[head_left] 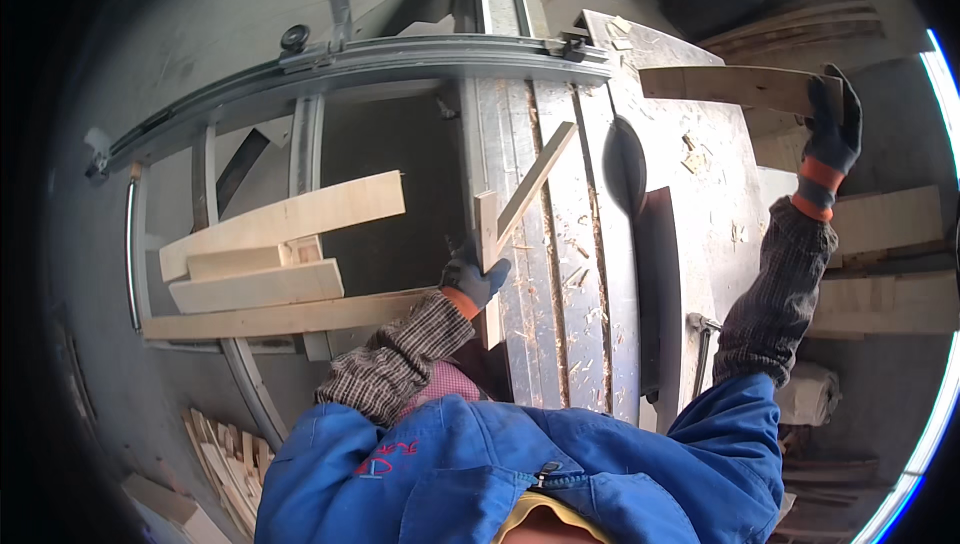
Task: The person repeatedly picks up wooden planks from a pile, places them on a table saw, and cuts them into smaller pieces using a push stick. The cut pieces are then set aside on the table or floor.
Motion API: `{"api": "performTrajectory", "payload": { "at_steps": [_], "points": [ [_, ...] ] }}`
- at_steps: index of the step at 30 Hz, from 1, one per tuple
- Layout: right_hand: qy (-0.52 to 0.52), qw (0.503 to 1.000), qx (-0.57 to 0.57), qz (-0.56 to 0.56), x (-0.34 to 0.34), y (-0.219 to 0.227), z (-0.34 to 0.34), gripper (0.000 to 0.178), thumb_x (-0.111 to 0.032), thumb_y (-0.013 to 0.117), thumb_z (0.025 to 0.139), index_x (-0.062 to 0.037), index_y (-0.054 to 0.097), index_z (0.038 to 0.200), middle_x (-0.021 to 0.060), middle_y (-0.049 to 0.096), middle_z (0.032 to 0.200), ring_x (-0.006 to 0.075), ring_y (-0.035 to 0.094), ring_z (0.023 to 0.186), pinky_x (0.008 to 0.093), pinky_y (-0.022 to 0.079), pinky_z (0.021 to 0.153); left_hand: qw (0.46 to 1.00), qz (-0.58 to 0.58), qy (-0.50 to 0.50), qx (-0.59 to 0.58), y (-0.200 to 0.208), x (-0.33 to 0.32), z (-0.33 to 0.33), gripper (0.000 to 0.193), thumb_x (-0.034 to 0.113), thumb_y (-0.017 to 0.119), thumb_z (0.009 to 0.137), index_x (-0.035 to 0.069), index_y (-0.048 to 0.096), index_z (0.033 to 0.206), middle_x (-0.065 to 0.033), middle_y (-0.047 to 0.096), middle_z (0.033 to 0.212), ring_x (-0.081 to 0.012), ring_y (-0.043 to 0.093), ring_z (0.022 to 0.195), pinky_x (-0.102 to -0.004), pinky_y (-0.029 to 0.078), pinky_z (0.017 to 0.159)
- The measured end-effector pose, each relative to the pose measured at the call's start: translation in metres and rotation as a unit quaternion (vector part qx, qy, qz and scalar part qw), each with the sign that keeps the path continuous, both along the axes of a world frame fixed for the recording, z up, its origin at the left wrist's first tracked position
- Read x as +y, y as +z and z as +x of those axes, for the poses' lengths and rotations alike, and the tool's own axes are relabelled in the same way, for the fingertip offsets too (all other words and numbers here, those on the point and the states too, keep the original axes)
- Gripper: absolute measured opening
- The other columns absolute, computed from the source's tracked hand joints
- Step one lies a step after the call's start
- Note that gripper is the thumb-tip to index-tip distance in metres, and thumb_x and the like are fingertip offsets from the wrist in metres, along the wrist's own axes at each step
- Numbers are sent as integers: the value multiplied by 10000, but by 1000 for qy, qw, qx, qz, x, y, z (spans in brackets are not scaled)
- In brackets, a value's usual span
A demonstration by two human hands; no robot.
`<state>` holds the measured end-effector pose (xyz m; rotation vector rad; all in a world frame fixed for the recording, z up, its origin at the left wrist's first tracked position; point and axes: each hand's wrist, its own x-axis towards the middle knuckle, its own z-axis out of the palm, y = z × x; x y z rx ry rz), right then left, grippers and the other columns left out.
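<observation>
Right hand point(836, 124) on a long board's end, left hand point(475, 279) around a narrow strip

At the far right, the gloved right hand grasps the right end of the long board point(735, 86), its fingers bent around that end. The board stretches leftward from the hand, its other end over the upper part of the pale metal desk point(725, 214); whether it rests there cannot be told. It is brownish, flat-sided and slender, bowed in this view, with a darker patch near the grip.

The gloved left hand, well apart from the right, is closed around the narrow strip point(487, 229) beside the left edge of the grooved metal desk point(622, 344). That strip rises above the hand, pale and straight, with a squared top. Pale wood also shows below the hand; whether it is the same piece is unclear. Just to the right, a diagonal strip point(537, 182) slants up over the grooves, its lower end close beside the narrow strip.

Wood chips dot both surfaces, and a dark disc point(624, 166) stands between them. Farther left lie stacked pale boards point(290, 219), below a metal rail point(440, 59).
</observation>
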<state>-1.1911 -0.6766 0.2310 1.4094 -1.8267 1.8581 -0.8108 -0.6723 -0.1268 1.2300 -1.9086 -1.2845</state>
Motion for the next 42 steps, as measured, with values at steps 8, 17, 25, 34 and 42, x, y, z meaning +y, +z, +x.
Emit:
{"api": "performTrajectory", "payload": {
  "at_steps": [8, 17, 25, 34, 42],
  "points": [
    [119, 982, -136, 57, 166, -38, 109, 393, -284, 475, 944, -24, 542, 1231, 63, 569, 1181, 166, 551, 1033, 314, 465, 852, 973, -99, 192, 81, 98, 143, 162, 510, 253, 722, 716, 16, 530, 1125, -165, 623, 817, -308, 619, 686, -395, 508, 595],
    [436, 730, -474, 229, 245, -196, 355, 426, -330, 554, 913, 0, 541, 1183, 71, 608, 1070, 187, 578, 976, 284, 472, 822, 826, -17, 561, 41, 32, 375, 406, 607, 380, 735, 713, 55, 524, 1181, -154, 663, 866, -312, 657, 780, -396, 516, 665],
    [473, 579, -509, 427, 314, -261, 640, 469, -381, 565, 907, -20, 526, 1204, 120, 571, 1135, 249, 561, 1044, 363, 489, 869, 536, -5, 817, 212, -23, 550, 597, 468, 229, 739, 746, 30, 531, 1114, -62, 600, 866, -150, 567, 716, -324, 478, 592],
    [588, 369, -452, 560, 399, -309, 1068, 317, -239, 647, 868, -40, 557, 1098, 110, 602, 1041, 254, 608, 940, 365, 559, 803, 279, -60, 930, 230, -34, 804, 727, 523, 123, 711, 779, 79, 483, 1249, 20, 517, 851, -91, 479, 683, -258, 415, 588],
    [642, 315, -123, 688, 479, -338, 1368, 592, -464, 695, 755, -126, 519, 1208, 82, 510, 1155, 220, 525, 1066, 417, 469, 857, 190, -111, 949, 224, -6, 876, 754, 428, 101, 667, 786, 69, 525, 1189, 59, 446, 729, -55, 408, 607, -233, 337, 526]
  ]
}}
